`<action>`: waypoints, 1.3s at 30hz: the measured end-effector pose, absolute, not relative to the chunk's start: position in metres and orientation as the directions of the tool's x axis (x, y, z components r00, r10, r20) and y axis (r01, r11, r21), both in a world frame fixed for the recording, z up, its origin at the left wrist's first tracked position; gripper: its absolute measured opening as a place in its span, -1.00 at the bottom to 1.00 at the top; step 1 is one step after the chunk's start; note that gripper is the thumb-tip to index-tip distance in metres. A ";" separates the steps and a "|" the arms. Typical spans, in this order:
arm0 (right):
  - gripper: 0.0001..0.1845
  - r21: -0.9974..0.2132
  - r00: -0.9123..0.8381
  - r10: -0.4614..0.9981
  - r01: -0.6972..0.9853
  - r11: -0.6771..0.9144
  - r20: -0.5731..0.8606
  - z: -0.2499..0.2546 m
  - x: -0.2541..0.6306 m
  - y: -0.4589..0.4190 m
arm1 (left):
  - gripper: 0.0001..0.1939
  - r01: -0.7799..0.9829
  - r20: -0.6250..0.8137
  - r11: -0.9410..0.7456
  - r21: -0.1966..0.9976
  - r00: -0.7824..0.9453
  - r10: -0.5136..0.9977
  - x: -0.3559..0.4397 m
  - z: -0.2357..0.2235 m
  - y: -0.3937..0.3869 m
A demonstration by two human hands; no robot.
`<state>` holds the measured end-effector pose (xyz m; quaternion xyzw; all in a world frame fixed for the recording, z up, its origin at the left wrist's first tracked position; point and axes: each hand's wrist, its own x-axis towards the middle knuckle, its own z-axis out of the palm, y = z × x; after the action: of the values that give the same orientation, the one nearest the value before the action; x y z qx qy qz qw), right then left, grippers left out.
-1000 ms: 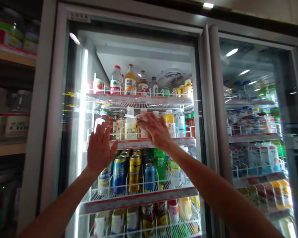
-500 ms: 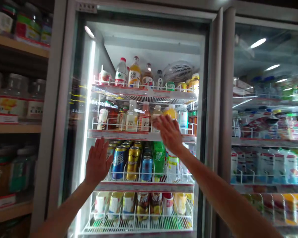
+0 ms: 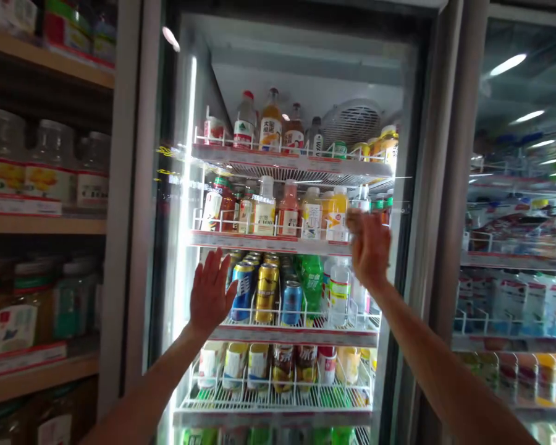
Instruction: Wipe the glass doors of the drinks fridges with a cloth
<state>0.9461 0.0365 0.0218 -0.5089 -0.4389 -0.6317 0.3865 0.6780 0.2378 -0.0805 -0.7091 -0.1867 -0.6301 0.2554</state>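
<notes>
My left hand (image 3: pixel 210 293) is raised, palm forward and fingers stretched, against or just before the glass door (image 3: pixel 185 346) of a lit drinks cooler. It holds nothing. Further right, my right hand (image 3: pixel 370 250) is held up at the second shelf, blurred by motion, with its fingers bent. A small pale, smeared patch (image 3: pixel 353 220) shows at its fingertips; what it is I cannot make out. Behind the glass, near the right hand, stands an orange juice bottle (image 3: pixel 337 213). A blue can (image 3: pixel 243 290) and a gold can (image 3: pixel 267 293) show beside the left hand.
Several wire-fronted shelves inside the cooler carry bottles and cans. A wooden shelf (image 3: pixel 41 222) with jars (image 3: pixel 49 162) stands on the left. On the right is a second glass-fronted cooler (image 3: pixel 514 259), beyond a metal frame (image 3: pixel 445 185).
My right hand has moved right across the glass, and its fingers look more bent. The view has shifted, so the cooler sits further right. My left hand stays raised with its fingers stretched.
</notes>
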 end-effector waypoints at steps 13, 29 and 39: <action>-0.37 0.175 -0.171 0.041 0.918 -0.356 0.984 -0.040 0.915 0.053 | -0.33 0.559 0.987 -0.814 -0.156 0.106 -0.117 0.676 -0.082 0.240; -0.43 -0.130 0.014 -0.284 0.911 -0.393 0.959 -0.041 0.926 0.052 | -0.36 0.574 0.983 -0.798 -0.183 0.107 -0.149 0.674 -0.081 0.242; -0.41 0.341 -0.313 0.139 0.896 -0.284 0.940 -0.087 0.868 0.085 | -0.38 0.537 0.984 -0.824 -0.179 0.096 -0.150 0.672 -0.083 0.242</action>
<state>0.8679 0.0854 -0.0871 -0.5017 -0.5161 -0.6246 0.3031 0.6720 0.2420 -0.0827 -0.6927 -0.1397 -0.6575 0.2615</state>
